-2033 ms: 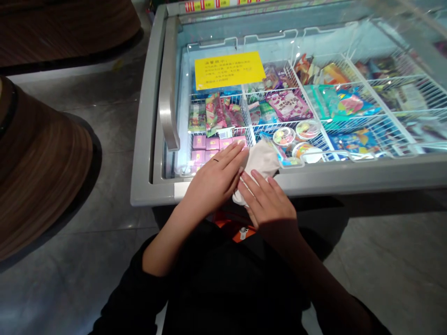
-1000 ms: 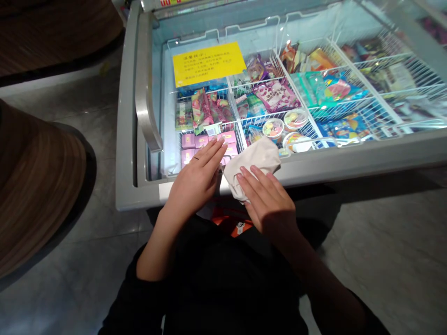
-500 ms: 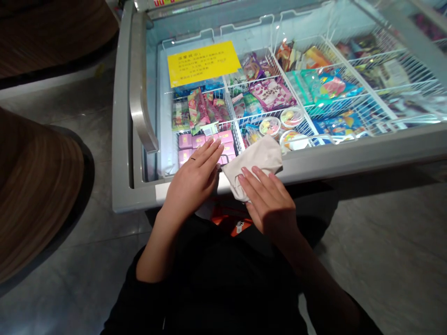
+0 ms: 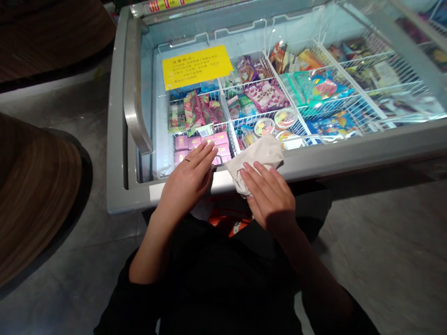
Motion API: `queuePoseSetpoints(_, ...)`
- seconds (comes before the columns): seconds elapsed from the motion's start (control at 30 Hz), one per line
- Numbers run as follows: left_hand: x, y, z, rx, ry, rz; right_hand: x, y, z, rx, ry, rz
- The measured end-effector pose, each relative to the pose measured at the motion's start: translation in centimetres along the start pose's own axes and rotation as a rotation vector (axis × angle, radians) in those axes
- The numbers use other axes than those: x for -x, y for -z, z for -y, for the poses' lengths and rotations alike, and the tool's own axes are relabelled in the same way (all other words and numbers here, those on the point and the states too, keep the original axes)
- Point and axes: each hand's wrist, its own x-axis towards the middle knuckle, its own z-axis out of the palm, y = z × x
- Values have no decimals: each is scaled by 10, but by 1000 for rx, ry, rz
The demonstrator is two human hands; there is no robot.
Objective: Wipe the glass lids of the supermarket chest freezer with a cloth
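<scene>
My right hand (image 4: 270, 197) presses a pale, folded cloth (image 4: 258, 158) against the front rim of a chest freezer (image 4: 307, 163). Its fingers lie over the near part of the cloth, whose far end laps over the rim's inner edge. To the left, my left hand (image 4: 183, 181) rests on the same rim, fingers stretched out and holding nothing. A thin dark ring is on one of its fingers. Just beyond that hand, pink boxes (image 4: 200, 142) sit inside the freezer. Lidded cups (image 4: 264, 126) lie beyond the cloth.
White wire baskets (image 4: 230, 135) divide several bagged frozen goods. A yellow sign (image 4: 197, 67) with printed text lies over the left part. The freezer's curved metal handle (image 4: 134, 111) stands at left. Rounded wood-grain furniture (image 4: 38, 195) is on the grey tiled floor (image 4: 104, 260).
My right hand and the cloth have slid slightly right along the freezer rim. My left hand stays at about the same spot on it. The whole view has shifted a little.
</scene>
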Motion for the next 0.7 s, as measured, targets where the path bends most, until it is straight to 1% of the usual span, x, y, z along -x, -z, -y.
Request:
queuePoseSetpoints(0.07,0,0,0,-3,8,1,10,5,-11,34,6,-22)
queuePoseSetpoints(0.13,0,1,0,4,14,5,14,7,-25,69,-39,-59)
queuePoseSetpoints(0.2,-3,1,0,23,12,13,12,6,-35,86,-110,-85)
queuePoseSetpoints(0.27,-8,1,-1,52,6,12,5,2,-36,78,-156,-85)
queuePoseSetpoints(0.33,-16,-1,-5,81,-10,4,-1,-1,-28,52,-148,-75)
queuePoseSetpoints(0.4,-24,-5,-12,99,-40,2,-3,0,-18,29,-91,-58)
queuePoseSetpoints(0.5,-38,-12,-23,110,-91,12,7,7,-14,42,-16,-39)
queuePoseSetpoints(0.6,-49,-21,-33,124,-134,13,18,13,-28,88,-22,-75)
queuePoseSetpoints(0.7,-58,-30,-41,147,-176,18,19,11,-47,119,-94,-159)
